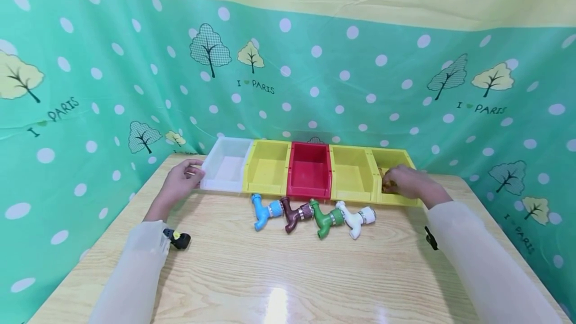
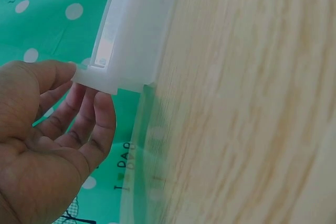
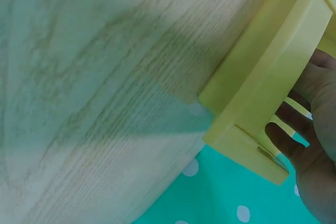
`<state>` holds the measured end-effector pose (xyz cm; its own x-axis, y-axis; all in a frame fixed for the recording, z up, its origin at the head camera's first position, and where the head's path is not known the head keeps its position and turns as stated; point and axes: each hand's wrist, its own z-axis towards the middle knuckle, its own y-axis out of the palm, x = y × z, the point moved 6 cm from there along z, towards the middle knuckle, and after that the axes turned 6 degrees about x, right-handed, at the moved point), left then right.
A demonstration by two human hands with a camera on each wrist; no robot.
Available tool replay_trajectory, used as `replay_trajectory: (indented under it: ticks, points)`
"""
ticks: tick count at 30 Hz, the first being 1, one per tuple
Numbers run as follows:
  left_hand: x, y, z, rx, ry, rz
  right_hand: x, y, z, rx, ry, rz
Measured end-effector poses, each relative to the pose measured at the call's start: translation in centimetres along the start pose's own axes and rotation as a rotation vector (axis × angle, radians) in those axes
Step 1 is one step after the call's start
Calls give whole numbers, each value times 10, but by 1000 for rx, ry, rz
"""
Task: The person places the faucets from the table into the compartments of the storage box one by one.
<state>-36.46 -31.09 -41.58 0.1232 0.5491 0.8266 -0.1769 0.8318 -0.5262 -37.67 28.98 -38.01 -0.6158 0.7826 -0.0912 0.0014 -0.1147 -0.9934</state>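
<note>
Five open bins stand in a row. My left hand [image 1: 182, 180] pinches the front left corner of the white translucent bin [image 1: 225, 185], thumb on its rim and fingers below, as the left wrist view shows. At the other end, my right hand [image 1: 407, 182] reaches into the right-hand yellow bin [image 1: 398, 154]. Its fingers are bent around an orange-brown object [image 1: 385, 185], mostly hidden by the hand and bin wall. The right wrist view shows two fingertips [image 3: 272, 131] by the bin's side wall.
Before the bins lie a blue tap [image 1: 261, 212], a dark brown tap [image 1: 292, 216], a green tap [image 1: 325, 220] and a white tap [image 1: 355, 220]. Two more yellow bins [image 1: 266, 188] flank a red bin [image 1: 309, 192]. A green dotted curtain [image 1: 288, 99] hangs behind the wooden table [image 1: 225, 264].
</note>
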Motion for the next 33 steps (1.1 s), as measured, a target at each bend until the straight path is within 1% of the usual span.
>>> replay_trajectory:
  ticks: [4,10,15,18,23,30,33]
  points:
    - [1,0,-2,2,-3,-6,-4,-4,-6,56,-45,23]
    - [2,1,-1,1,5,-12,-13,-18,-20,171,-40,31]
    - [2,0,0,3,5,-8,-23,-31,-30,269,-41,-32]
    - [1,0,-1,1,2,-6,-36,-36,-35,313,-54,-71]
    - [-1,0,-1,-1,0,-9,-61,-32,-39,361,-126,-129]
    - [-1,0,-1,2,0,-3,-90,-16,-44,366,-218,-144]
    - [0,0,-1,2,4,-2,-101,-10,-46,373,-270,-156]
